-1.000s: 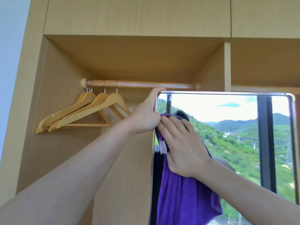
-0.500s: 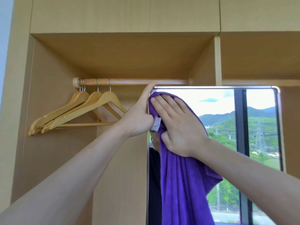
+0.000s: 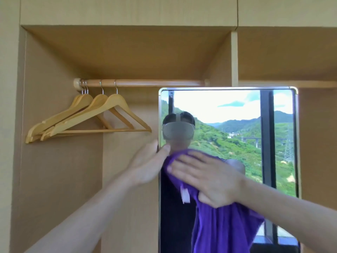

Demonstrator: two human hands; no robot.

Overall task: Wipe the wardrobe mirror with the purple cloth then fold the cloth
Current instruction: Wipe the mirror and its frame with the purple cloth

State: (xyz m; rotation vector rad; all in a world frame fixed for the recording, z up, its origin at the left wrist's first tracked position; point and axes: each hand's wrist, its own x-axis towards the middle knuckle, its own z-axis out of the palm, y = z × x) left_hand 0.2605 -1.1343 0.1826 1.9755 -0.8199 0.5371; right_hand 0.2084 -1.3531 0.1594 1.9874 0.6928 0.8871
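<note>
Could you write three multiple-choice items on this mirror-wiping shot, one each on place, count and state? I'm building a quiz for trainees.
1. Where do the wooden hangers hang?
A. on the rail left of the mirror
B. on the mirror's top edge
C. in the right compartment

2. How many hanger hooks are on the rail?
A. two
B. four
C. six

3. How does the right hand meet the purple cloth?
A. pinches one corner
B. hovers clear of it
C. presses it flat to the mirror

Answers: 1 A, the hangers sit at the rail's left end; 2 B, four hooks show; 3 C, straight fingers lie on the cloth while the left hand grips the frame's edge.
</note>
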